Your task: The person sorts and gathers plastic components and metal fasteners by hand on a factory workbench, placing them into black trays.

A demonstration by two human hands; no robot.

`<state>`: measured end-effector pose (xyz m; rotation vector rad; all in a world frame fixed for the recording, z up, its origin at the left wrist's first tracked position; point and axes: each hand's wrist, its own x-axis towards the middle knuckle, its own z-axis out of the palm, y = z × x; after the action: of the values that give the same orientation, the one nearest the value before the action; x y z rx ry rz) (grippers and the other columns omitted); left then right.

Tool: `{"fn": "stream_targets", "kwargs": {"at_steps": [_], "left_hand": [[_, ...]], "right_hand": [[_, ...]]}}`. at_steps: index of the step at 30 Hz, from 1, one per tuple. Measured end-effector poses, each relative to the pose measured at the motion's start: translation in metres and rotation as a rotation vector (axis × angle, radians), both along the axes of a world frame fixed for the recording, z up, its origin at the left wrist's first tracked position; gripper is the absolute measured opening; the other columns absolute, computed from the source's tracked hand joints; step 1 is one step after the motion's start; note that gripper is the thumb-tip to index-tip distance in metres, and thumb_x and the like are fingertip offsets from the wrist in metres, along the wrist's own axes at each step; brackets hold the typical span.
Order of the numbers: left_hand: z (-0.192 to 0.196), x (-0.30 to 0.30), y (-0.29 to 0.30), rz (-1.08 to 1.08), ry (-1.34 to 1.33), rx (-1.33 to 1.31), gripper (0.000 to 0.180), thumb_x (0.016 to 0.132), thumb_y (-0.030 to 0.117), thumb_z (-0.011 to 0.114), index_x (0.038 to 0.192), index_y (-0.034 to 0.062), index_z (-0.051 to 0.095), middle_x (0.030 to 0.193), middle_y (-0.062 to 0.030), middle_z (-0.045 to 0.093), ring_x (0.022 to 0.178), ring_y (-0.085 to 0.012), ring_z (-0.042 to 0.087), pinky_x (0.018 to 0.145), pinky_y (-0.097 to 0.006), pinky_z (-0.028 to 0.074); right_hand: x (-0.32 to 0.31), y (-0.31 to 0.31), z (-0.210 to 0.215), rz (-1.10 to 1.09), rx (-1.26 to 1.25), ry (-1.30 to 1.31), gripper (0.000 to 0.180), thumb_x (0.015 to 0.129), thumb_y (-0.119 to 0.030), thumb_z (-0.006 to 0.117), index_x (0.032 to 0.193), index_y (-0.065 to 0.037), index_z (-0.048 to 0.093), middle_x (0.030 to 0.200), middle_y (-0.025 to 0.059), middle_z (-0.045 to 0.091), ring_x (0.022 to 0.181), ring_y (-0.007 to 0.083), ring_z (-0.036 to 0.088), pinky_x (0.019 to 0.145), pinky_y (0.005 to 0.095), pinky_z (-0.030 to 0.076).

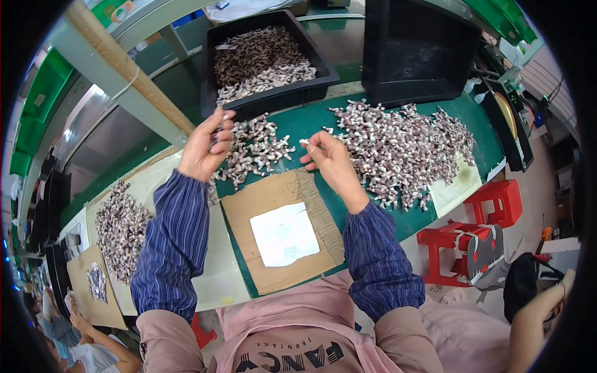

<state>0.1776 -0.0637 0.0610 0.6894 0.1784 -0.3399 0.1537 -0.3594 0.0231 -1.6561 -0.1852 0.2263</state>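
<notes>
My left hand (204, 147) is raised over the green table (311, 124), fingers closed around a few small white and dark parts next to the middle heap of small parts (258, 149). My right hand (326, 158) pinches one small white part (304, 143) between thumb and fingers. A large heap of the same parts (401, 146) lies to its right. Both forearms wear blue striped sleeves. Below the hands lies a brown cardboard sheet (249, 217) with a white paper (284, 234) on it.
A black tray (264, 99) full of parts sits behind the heaps, and an upended black tray (416, 53) stands at the back right. Another heap (121, 227) lies far left. Red stools (479, 227) stand to the right. Other people sit at lower left and lower right.
</notes>
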Motion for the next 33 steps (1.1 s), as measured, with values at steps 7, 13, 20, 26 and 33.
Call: {"fn": "stream_targets", "kwargs": {"at_steps": [7,13,20,26,33], "left_hand": [[-0.040,-0.075,0.100,0.619,-0.062,1.166,0.027,0.102,0.027,0.061,0.106,0.0012,0.066,0.076,0.0002,0.058,0.065,-0.0057,0.053,0.049,-0.021,0.037],[-0.096,-0.095,0.122,0.771,-0.222,1.648,0.024,0.099,0.022,0.063,0.106,-0.0002,0.069,0.085,-0.0101,0.068,0.073,-0.0201,0.063,0.068,-0.034,0.050],[-0.110,-0.098,0.109,0.702,-0.377,1.829,0.019,0.092,0.014,0.068,0.106,0.0021,0.071,0.104,-0.0188,0.069,0.092,-0.0300,0.065,0.084,-0.038,0.051],[-0.083,-0.104,0.085,0.608,-0.241,1.111,0.028,0.100,0.022,0.061,0.119,0.0031,0.066,0.118,-0.0094,0.069,0.109,-0.0232,0.061,0.094,-0.035,0.045],[-0.077,-0.138,0.092,0.824,-0.129,0.554,0.052,0.108,0.044,0.043,0.141,0.0046,0.048,0.146,-0.0108,0.052,0.140,-0.0207,0.041,0.118,-0.039,0.022]], "right_hand": [[0.044,0.027,-0.004,0.220,-0.325,-0.060,0.011,0.102,-0.012,0.054,0.101,-0.001,0.054,0.103,0.0101,0.067,0.070,0.0148,0.068,0.058,0.0293,0.053],[0.052,0.015,-0.011,0.176,-0.364,-0.107,0.013,0.102,-0.011,0.055,0.095,0.000,0.054,0.087,0.0072,0.065,0.074,0.0154,0.068,0.064,0.0292,0.055],[0.048,0.002,-0.025,0.024,-0.253,-0.145,0.009,0.102,-0.011,0.056,0.098,-0.002,0.055,0.087,0.0054,0.062,0.078,0.0145,0.067,0.068,0.0276,0.055],[0.049,-0.019,-0.028,-0.036,-0.358,-0.235,0.008,0.102,-0.008,0.054,0.098,-0.002,0.055,0.090,0.0056,0.063,0.081,0.0135,0.065,0.074,0.0266,0.054],[0.034,-0.008,0.000,-0.154,-0.155,-0.403,0.011,0.104,-0.011,0.053,0.101,-0.001,0.057,0.097,0.0083,0.069,0.086,0.0150,0.069,0.077,0.0277,0.056]]}}
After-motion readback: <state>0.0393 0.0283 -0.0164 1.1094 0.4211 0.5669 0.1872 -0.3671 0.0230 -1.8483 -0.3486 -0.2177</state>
